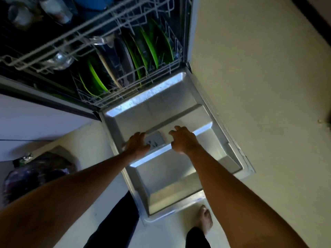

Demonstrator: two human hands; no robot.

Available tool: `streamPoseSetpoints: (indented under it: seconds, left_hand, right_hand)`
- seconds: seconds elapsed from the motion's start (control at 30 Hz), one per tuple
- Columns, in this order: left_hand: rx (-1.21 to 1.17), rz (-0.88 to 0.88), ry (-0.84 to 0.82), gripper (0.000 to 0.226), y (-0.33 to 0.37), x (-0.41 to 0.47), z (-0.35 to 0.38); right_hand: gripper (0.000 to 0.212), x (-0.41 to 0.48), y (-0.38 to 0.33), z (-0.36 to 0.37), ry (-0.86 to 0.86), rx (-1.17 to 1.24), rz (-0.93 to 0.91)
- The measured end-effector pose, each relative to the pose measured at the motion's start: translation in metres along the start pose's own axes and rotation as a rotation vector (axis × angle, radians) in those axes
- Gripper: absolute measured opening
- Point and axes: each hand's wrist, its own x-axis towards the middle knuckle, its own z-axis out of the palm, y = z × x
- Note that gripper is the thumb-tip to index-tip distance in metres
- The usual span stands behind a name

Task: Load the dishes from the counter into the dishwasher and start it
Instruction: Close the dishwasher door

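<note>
The dishwasher door (172,178) lies folded down and open, its steel inner face up. My left hand (137,144) and my right hand (182,140) hover over the middle of the door, on either side of the detergent compartment (155,139), fingers spread and loosely bent, holding nothing. Behind the door, the lower rack (129,86) holds several green plates (152,49) and a dark pan standing on edge. The upper rack (59,43) is pulled partly out, with glasses (59,59) in it.
A dark bag (37,174) lies on the pale floor to the left of the door. White cabinet fronts (35,120) run along the left. My bare foot (206,221) stands just in front of the door's edge. Open floor lies to the right.
</note>
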Motion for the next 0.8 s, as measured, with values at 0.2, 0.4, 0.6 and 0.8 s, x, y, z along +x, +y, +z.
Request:
streamPoseSetpoints:
  seconds: [0.2,0.4,0.6,0.8]
  left_hand:
    - [0.030,0.006,-0.146,0.056,0.029,-0.075,0.105]
    - [0.137,0.120,-0.241,0.064,0.064,-0.132,0.193]
    - [0.322,0.351,-0.236,0.063,0.091,-0.155,0.273]
    - [0.705,0.789,-0.072,0.038,0.098,-0.154,0.310]
  right_hand:
    - [0.051,-0.072,0.052,0.081,-0.048,0.199,0.098]
    - [0.037,-0.136,0.104,0.169,0.221,0.803,0.537]
    - [0.053,-0.162,0.134,0.243,0.465,1.323,1.018]
    - [0.066,-0.140,0.156,0.286,0.263,1.827,0.895]
